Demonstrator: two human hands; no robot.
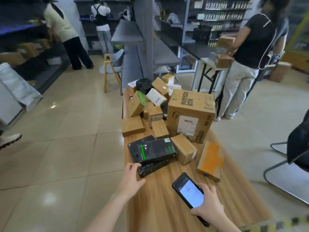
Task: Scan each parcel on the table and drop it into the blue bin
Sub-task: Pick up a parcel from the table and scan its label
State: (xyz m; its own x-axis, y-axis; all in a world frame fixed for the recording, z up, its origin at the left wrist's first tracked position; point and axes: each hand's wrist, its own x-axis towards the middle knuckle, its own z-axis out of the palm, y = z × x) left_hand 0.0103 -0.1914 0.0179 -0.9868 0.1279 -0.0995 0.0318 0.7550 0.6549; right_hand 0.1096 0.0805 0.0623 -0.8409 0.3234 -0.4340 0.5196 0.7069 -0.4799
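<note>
A long wooden table (160,203) carries a heap of parcels. Nearest me lies a stack of flat black boxes with green stripes (153,152). My left hand (132,177) touches the near left corner of that stack, fingers curled on its edge. My right hand (208,206) holds a black phone-like scanner (188,191) with a lit screen, low over the table's near end. A small brown box (183,149) and an orange-taped box (211,160) lie to the right of the stack. A large brown carton with a label (190,115) stands behind them. No blue bin is in view.
Several small brown and white boxes (155,97) are piled at the table's far end. Grey shelving (142,41) stands behind. A person (247,52) works at a folding table at the right; two others stand far left. A metal chair (287,173) is at my right, a wooden one (112,67) is further back.
</note>
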